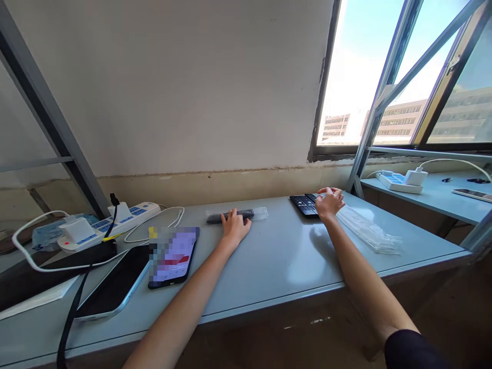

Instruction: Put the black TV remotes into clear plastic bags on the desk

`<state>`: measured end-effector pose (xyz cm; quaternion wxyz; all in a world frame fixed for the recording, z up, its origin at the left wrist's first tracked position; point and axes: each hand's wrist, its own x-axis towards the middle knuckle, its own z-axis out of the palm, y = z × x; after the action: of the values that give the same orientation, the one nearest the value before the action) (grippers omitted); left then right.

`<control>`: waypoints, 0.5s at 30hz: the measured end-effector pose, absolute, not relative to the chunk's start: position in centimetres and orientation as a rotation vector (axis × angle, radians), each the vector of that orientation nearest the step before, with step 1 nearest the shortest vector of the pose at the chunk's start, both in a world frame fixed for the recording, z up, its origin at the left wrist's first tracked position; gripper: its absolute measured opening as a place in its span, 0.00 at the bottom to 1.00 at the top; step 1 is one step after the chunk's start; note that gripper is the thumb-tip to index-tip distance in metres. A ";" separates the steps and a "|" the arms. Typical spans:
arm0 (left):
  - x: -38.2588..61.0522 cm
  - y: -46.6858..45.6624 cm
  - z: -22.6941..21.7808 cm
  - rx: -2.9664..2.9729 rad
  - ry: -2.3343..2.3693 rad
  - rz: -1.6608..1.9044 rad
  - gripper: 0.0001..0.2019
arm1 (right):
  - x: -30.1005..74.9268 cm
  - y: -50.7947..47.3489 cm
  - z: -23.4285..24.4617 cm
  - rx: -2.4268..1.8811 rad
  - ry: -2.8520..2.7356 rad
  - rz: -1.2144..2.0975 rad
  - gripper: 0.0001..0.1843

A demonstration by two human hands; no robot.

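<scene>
My left hand (235, 228) rests on a long dark bar-shaped item (215, 218) inside a clear plastic sleeve, its fingers bent over it. The sleeve's loose end (262, 213) sticks out to the right. Farther right, my right hand (329, 203) is raised over the desk, fingers curled together; what they hold, if anything, is hidden. Beside it lie black remote controls (305, 206) with rows of buttons, partly covered by the hand. Right of that hand is a stack of clear plastic sleeves (371, 230).
A lit phone (175, 256) and a dark-screened phone (117, 282) lie on the grey desk (261, 277) at left. Behind them are a white power strip (132, 215), chargers and cables. Metal frame posts (365, 138) stand at both sides; a second desk (453, 197) is at right.
</scene>
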<state>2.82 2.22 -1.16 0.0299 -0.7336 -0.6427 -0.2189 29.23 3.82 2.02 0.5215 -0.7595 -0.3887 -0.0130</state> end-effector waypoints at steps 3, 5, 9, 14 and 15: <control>2.9 2.1 -1.0 -2.220 -2.048 -0.661 0.13 | 31.0 3.6 1.5 -2.008 -0.750 -0.042 0.15; 2.9 2.0 -0.9 -2.173 -2.085 -0.670 0.13 | 31.9 3.7 0.9 -2.114 -0.668 -0.019 0.14; 2.8 1.9 -0.6 -2.122 -2.079 -0.724 0.13 | 32.8 4.1 0.0 -2.259 -0.624 0.040 0.14; 2.7 1.7 -0.5 -2.119 -2.089 -0.733 0.12 | 33.2 4.3 -0.3 -2.331 -0.709 0.060 0.18; 2.7 1.7 -0.6 -2.120 -2.090 -0.732 0.12 | 33.3 4.3 -0.3 -2.333 -0.732 0.056 0.18</control>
<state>2.72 1.71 -0.56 0.0379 -0.6910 -0.6813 -0.2384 33.30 4.32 -0.28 0.3410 -0.8967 -0.2815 0.0214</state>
